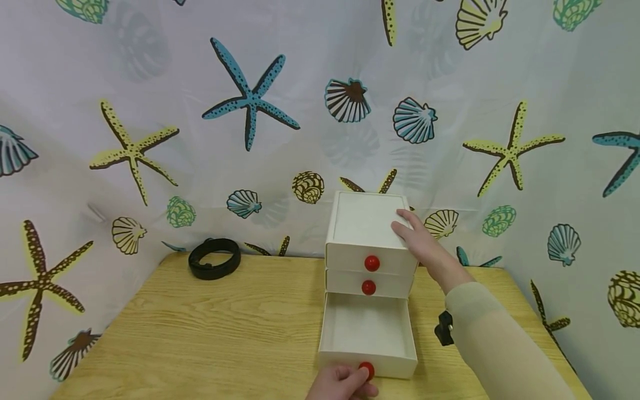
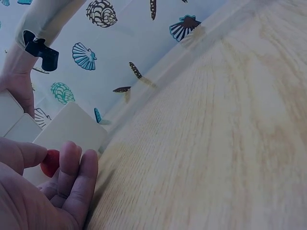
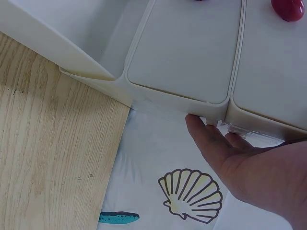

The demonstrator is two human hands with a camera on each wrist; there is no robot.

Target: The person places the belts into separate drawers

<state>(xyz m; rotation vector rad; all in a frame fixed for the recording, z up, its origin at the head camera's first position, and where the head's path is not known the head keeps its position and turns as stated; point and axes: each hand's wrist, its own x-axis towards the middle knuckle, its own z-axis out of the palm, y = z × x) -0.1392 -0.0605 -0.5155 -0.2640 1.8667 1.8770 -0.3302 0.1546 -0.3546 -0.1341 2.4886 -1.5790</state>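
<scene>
A white three-drawer cabinet (image 1: 371, 219) has its bottom drawer (image 1: 367, 325) pulled out, and nothing shows inside it. My left hand (image 1: 345, 383) pinches the round red knob (image 1: 367, 370) of that drawer between thumb and fingers. In the left wrist view, the knob (image 2: 50, 163) sits at the thumb tip. My right hand (image 1: 417, 236) rests on the cabinet's right upper edge, some fingers lying on the top. In the right wrist view, other fingers (image 3: 206, 139) lie nearly straight against the side. The two upper drawers (image 1: 370, 286) are closed.
A black strap ring (image 1: 214, 259) lies on the wooden table (image 1: 240, 322) at the back left. White cloth (image 1: 300, 55) printed with starfish and shells hangs behind and on both sides. A small black device (image 1: 444, 328) is on the right sleeve.
</scene>
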